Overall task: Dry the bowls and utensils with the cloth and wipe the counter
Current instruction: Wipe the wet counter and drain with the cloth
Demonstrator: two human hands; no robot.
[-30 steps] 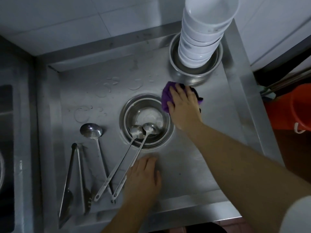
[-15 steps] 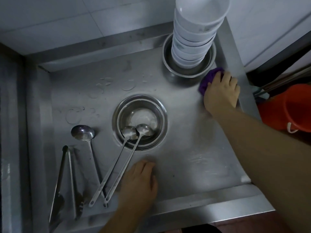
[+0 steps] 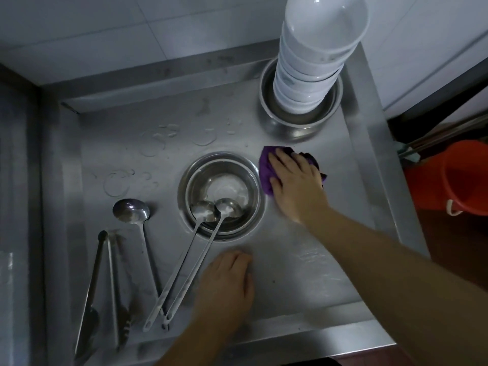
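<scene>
Cloth [image 3: 265,169], purple, lies on the wet steel counter [image 3: 303,262] just right of the metal bowl [image 3: 221,192], flattened under my right hand [image 3: 297,184] to wipe, while my left hand [image 3: 227,289], fingers relaxed, braces empty near the ladle handles [image 3: 182,273].

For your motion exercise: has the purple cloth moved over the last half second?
Yes. The cloth, under the right hand, slid from the counter's right edge back toward the steel bowl.
</scene>
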